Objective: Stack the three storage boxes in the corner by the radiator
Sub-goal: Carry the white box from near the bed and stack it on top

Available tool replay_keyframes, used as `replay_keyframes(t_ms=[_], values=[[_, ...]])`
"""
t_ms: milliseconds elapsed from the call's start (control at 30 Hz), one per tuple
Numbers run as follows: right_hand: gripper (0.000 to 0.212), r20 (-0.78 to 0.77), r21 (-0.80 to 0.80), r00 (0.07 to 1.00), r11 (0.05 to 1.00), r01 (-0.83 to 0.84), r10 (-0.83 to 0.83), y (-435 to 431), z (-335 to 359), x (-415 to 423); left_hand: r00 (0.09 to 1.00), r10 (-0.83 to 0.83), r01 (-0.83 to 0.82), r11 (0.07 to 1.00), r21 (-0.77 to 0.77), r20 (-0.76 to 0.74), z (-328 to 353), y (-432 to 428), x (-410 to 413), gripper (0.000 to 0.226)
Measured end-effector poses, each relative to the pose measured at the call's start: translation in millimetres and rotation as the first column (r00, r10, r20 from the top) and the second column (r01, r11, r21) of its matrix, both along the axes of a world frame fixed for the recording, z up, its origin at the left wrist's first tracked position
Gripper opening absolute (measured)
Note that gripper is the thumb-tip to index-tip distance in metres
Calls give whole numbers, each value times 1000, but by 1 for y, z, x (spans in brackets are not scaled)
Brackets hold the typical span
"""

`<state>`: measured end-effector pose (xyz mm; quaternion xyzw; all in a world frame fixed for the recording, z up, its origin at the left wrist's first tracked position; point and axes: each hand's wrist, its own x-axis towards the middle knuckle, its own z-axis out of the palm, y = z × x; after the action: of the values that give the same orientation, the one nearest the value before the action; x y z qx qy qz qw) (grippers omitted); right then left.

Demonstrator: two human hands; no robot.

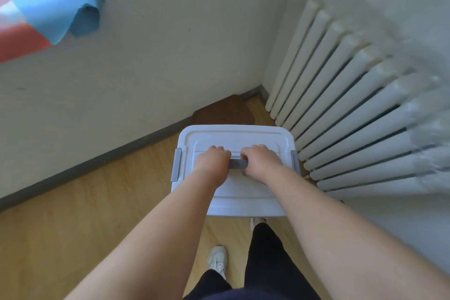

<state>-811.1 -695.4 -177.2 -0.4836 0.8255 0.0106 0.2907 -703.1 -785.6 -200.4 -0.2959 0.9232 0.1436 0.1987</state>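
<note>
Pale walls are meeting in a corner ahead of us, with wooden floor (97, 202) running up to them, a white radiator (353, 105) lining the right-hand wall and a brown patch (224, 111) lying on the floor right in the corner. We are holding one white storage box (233, 136) out in front of us, just short of that patch and close beside the radiator's near end. It seems to be hanging clear of the floor, since a white shoe (258, 220) is peeking out from under its near edge. Both arms are reaching forward and down, nearly straight, wrists close together over the middle of the lid. Our left hand (211, 161) and right hand (260, 161) are each curling their fingers round the grey handle (237, 163), knuckles up, with a short stretch of handle showing between them. The grey side latches (176, 164) are sitting down against the box. We are judging this to be the carrying-in step for one box; no other box is showing, so we are unable to tell which of the three it is. What the next move is asking for is a step or two forward and a level lowering into the corner, with the box staying square to both walls and its right side clearing the radiator fins.
</note>
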Motion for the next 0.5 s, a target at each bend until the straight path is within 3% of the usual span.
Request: replay_keyframes(t_ms=[500], values=[[12, 22, 60, 960, 958, -280, 279, -111, -78, -143, 954, 296, -299, 952, 65, 46, -73, -71, -119, 29]])
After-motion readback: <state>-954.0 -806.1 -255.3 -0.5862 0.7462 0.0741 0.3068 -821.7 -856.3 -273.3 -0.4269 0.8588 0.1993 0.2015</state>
